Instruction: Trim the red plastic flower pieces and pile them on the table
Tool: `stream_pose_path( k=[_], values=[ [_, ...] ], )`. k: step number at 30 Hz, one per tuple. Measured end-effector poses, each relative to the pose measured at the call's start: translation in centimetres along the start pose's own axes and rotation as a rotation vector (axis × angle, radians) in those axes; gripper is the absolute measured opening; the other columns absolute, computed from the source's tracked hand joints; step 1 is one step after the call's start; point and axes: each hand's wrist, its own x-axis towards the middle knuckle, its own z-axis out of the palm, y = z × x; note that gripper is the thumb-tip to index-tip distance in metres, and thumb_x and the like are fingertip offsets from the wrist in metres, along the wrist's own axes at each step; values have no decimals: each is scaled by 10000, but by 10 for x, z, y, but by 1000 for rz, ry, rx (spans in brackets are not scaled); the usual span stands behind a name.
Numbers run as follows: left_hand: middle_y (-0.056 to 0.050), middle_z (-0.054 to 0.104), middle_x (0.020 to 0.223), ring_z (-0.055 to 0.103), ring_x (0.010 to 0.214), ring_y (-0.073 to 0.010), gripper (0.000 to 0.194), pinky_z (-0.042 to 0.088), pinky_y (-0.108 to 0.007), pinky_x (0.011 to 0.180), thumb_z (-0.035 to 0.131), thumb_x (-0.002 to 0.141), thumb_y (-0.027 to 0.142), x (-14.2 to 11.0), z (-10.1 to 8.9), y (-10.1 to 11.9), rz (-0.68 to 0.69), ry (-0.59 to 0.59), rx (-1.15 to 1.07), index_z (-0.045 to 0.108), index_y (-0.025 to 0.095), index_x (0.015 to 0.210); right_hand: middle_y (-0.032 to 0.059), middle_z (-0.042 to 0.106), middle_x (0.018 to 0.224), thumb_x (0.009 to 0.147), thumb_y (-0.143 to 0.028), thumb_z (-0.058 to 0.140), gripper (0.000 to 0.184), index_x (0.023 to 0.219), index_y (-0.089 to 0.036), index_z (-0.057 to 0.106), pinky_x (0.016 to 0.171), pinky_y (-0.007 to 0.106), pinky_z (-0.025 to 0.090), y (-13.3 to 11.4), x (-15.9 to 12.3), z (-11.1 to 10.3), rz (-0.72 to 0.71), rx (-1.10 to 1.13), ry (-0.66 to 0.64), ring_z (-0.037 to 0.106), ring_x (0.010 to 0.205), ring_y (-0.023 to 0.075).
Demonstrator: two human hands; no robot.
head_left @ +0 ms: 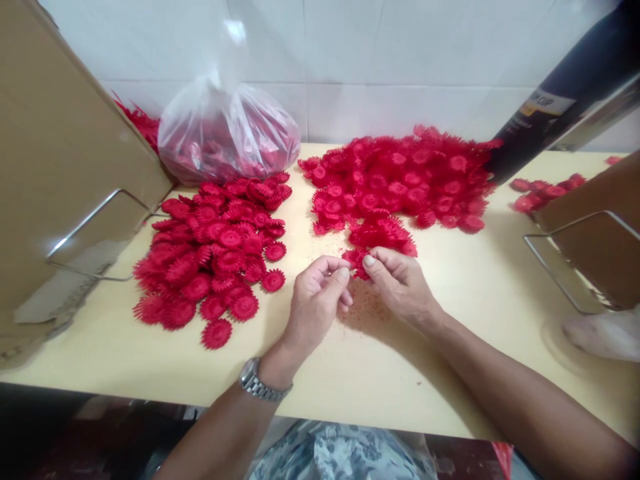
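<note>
Over the middle of the table, my right hand [403,283] pinches a red fringed disc [357,265] between thumb and fingers. My left hand [320,293], with a metal watch [263,380] on its wrist, is closed at the disc's left side, thumb against fingertips. What lies between those fingertips is too small to make out. Just behind my hands is a small stack of red fringed pieces [383,233]. To the left spreads a heap of round red toothed discs [220,250]. A larger pile of similar red pieces [400,177] sits at the back.
A tied clear plastic bag [227,133] of red pieces stands at the back left, beside a cardboard box [75,153] with a wire handle. On the right are a dark printed package [555,87], another brown box [595,213] and a few red discs [545,192]. Reddish crumbs lie under my hands.
</note>
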Motion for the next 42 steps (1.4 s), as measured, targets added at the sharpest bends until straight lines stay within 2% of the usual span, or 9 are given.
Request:
stream_pose_path(
  k=[6, 9, 12, 14, 17, 20, 27, 39, 42],
  values=[
    [59, 521, 529, 473, 421, -60, 123, 403, -168, 405, 596, 775, 280, 2, 3, -2, -50, -1, 24, 531, 176, 759, -40, 403, 489, 901, -391, 384, 375, 583, -194, 374, 445, 222, 312, 4, -1, 8, -37, -156, -18, 379, 457, 81],
    [64, 499, 501, 457, 393, -57, 127, 371, -159, 369, 593, 764, 251, 3, 3, -2, -52, 40, -13, 513, 171, 708, -32, 437, 527, 897, -331, 393, 314, 615, -192, 398, 468, 227, 342, 5, -1, 10, -128, -284, 13, 423, 487, 90],
    [59, 513, 533, 456, 389, -53, 126, 355, -160, 355, 589, 757, 239, 3, 3, -1, -75, 33, -105, 505, 169, 694, -6, 536, 679, 874, -285, 463, 111, 809, -196, 477, 527, 240, 408, 6, 0, 10, -218, -291, 82, 503, 593, 112],
    [61, 509, 521, 448, 382, -50, 119, 342, -157, 354, 587, 756, 230, 3, 3, 0, -93, 20, -147, 505, 169, 695, 6, 547, 757, 848, -259, 521, 101, 917, -206, 469, 570, 255, 440, 8, 0, 10, -306, -270, 159, 525, 656, 124],
    [67, 495, 495, 443, 379, -50, 114, 326, -153, 354, 589, 751, 219, 2, 4, 1, -96, 15, -178, 502, 170, 695, 16, 517, 774, 834, -211, 547, 76, 869, -212, 479, 629, 291, 458, 10, 2, 9, -479, -295, 202, 526, 720, 143],
    [70, 486, 479, 442, 383, -50, 106, 327, -151, 361, 586, 753, 213, 1, 4, 1, -83, 15, -169, 505, 173, 699, 36, 512, 811, 841, -193, 536, 33, 832, -207, 508, 674, 323, 468, 10, 3, 8, -541, -314, 169, 532, 780, 160],
    [67, 506, 518, 439, 383, -45, 132, 328, -155, 363, 602, 747, 240, 1, 4, 0, -73, -2, -125, 499, 176, 695, 31, 492, 768, 867, -163, 457, 96, 779, -200, 470, 641, 312, 447, 8, 4, 11, -538, -318, 167, 514, 745, 155],
    [81, 455, 490, 398, 365, -26, 151, 289, -142, 362, 562, 754, 227, 0, 7, 2, -77, -11, -55, 455, 181, 658, 16, 454, 700, 899, -263, 382, 184, 725, -213, 416, 617, 310, 379, 8, 7, 4, -292, -358, 269, 448, 672, 155],
    [84, 429, 447, 379, 364, -30, 151, 290, -142, 369, 554, 757, 210, -2, 5, 3, -53, 3, -37, 457, 181, 645, -6, 413, 640, 897, -255, 379, 200, 702, -219, 402, 555, 294, 348, 13, 14, -12, -194, -375, 431, 409, 595, 144]
  ],
)
